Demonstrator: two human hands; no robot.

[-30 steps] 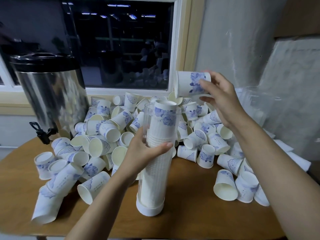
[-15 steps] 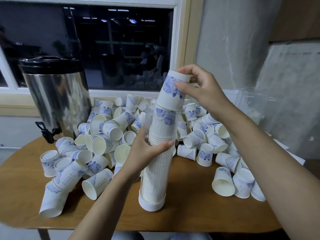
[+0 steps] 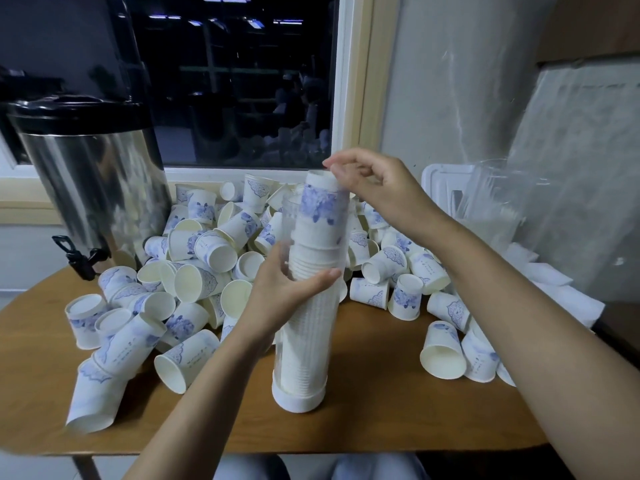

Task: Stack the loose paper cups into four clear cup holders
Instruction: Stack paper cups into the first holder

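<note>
Head view: a person's two bare arms reach over a cluttered table towards a dark window.
Table (image 3: pixel 381 420): round, wooden; it bears everything named below.
Metal urn (image 3: pixel 93 174): tall, black lid, standing at the far left, clear of the work.
Loose cups (image 3: pixel 207 244): a wide heap of white paper cups with blue print, tipped every way, from the urn across to the right edge, within easy reach of both hands.
Spare holders (image 3: pixel 485 202): clear plastic lying at the far right, apparently waiting their turn.
Clear cup holder (image 3: pixel 304 306): an upright tube on a white base, at the table's centre front, nearly full of nested upside-down cups.
Left hand (image 3: pixel 280 296): wrapped round the tube's upper half, thumb across the front, likely to steady it against tipping.
Right hand (image 3: pixel 374 188): over the tube's mouth, fingers curled, thumb against the newest cup; whether it pinches or has let go cannot be told.
Top cup (image 3: pixel 320 202): seated straight on the stack, poking above the tube's rim.
Change: half a second earlier this cup hung tilted over the mouth in the right hand; the left hand's grip is unchanged.
</note>
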